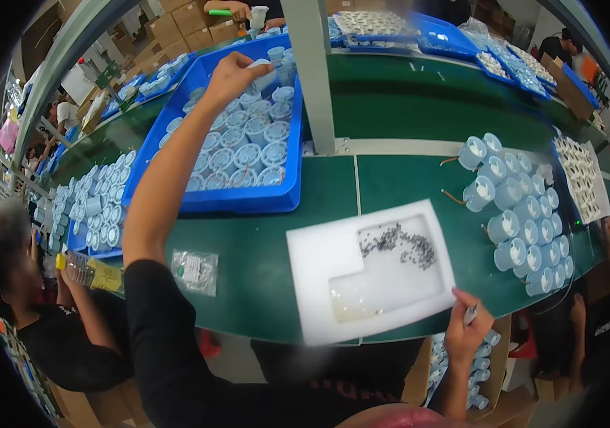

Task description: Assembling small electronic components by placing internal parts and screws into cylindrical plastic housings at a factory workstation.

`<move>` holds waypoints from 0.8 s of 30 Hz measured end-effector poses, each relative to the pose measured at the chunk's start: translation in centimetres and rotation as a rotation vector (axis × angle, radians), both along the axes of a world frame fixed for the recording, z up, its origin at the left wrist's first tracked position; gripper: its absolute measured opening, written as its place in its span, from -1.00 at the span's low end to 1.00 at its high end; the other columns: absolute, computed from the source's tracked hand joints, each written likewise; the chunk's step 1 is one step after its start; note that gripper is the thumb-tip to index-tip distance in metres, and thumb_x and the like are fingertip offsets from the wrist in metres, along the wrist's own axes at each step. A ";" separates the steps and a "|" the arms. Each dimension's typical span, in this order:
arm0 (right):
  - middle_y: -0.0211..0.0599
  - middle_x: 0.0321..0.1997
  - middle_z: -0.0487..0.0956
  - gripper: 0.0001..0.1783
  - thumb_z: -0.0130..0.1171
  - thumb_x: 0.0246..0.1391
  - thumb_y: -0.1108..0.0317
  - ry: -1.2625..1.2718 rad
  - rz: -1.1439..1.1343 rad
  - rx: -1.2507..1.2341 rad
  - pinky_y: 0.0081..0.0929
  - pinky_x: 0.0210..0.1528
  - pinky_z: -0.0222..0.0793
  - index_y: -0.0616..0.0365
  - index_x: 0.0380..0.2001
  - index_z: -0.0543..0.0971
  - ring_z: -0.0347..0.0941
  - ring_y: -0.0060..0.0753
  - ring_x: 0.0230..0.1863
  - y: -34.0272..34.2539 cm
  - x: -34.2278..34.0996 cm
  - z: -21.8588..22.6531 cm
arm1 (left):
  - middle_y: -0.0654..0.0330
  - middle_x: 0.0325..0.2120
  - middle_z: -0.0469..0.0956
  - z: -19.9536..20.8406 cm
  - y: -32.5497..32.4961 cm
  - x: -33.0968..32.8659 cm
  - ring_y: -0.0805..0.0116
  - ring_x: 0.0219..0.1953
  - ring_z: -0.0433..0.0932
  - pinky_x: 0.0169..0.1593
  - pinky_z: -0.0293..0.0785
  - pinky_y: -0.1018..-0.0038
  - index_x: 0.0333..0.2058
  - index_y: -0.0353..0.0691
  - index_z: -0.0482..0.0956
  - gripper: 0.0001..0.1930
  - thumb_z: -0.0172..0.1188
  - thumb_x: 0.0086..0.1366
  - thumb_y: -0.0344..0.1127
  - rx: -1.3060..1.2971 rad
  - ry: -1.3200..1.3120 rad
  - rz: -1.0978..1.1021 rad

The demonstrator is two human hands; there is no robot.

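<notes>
My left hand [232, 77] reaches out over a large blue tray [240, 202]. Its fingers pinch a pale blue plastic cup [263, 77] above many similar cups standing in the tray. My right hand [467, 322] is closed round a small silver-ended tool [470, 314] whose kind I cannot make out. It is at the lower right corner of a white foam tray [309, 274]. In the foam tray's recess lies a scatter of small dark parts [417, 250].
Rows of pale blue cups [526, 214] stand on the green bench at right, some with brown wires. A clear plastic bag [195, 272] lies at left. A metal post [310, 78] rises behind the foam tray. Co-workers sit on both sides; one holds a yellow-capped bottle [91, 272].
</notes>
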State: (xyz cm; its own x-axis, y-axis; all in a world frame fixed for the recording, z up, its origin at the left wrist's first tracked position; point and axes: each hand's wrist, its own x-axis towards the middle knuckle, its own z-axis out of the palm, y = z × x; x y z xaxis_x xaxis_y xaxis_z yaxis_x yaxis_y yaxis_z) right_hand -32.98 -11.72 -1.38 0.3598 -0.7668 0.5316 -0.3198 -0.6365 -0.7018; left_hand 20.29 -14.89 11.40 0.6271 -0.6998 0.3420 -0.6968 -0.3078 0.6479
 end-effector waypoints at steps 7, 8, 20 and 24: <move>-0.18 -0.60 0.49 -0.78 -0.02 -0.14 0.68 0.033 -0.190 -0.114 -0.45 -0.55 0.25 0.27 -0.42 0.58 0.36 -0.28 -0.63 0.4 -0.6 -3.4 | -0.11 -0.12 0.54 -9.5 -10.3 17.0 -0.04 -0.04 0.51 0.02 0.41 0.23 -0.20 -0.33 0.59 -0.36 0.32 -0.05 0.16 0.272 -0.551 0.177; -0.18 -0.60 0.48 -0.79 -0.02 -0.11 0.66 0.087 -0.195 -0.142 -0.46 -0.53 0.26 0.29 -0.42 0.58 0.35 -0.32 -0.63 0.3 -0.7 -3.5 | -0.11 -0.12 0.54 -10.7 -12.2 16.2 -0.04 -0.04 0.51 0.02 0.41 0.23 -0.20 -0.33 0.59 -0.36 0.32 -0.05 0.16 0.267 -0.535 0.148; 0.04 -0.37 0.60 -0.68 0.06 0.10 0.48 0.261 -0.256 0.046 -0.25 -0.42 0.40 0.24 -0.05 0.49 0.55 -0.06 -0.48 -7.8 1.3 2.6 | -0.20 -0.01 0.43 -5.8 -4.3 11.0 -0.13 0.03 0.42 0.07 0.34 0.16 0.04 -0.26 0.42 -0.49 -0.06 0.30 0.01 0.449 -0.612 -0.082; 0.16 -0.42 0.55 -0.68 0.10 0.04 0.46 0.454 -0.204 -0.093 -0.03 -0.39 0.39 0.24 -0.09 0.45 0.49 0.20 -0.41 -13.8 1.6 1.7 | -0.12 -0.12 0.49 -3.4 -0.1 -0.9 -0.05 -0.02 0.46 0.02 0.38 0.21 -0.01 -0.28 0.46 -0.58 0.08 0.27 -0.10 -0.033 -0.683 -0.067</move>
State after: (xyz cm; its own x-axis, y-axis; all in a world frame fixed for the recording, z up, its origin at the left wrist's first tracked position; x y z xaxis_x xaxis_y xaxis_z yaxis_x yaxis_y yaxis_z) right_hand -31.33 -25.52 0.35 0.4178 -0.8024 0.4261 -0.7040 -0.5824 -0.4065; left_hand 19.37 -14.94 7.99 0.2192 -0.7116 0.6675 -0.9692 -0.2376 0.0650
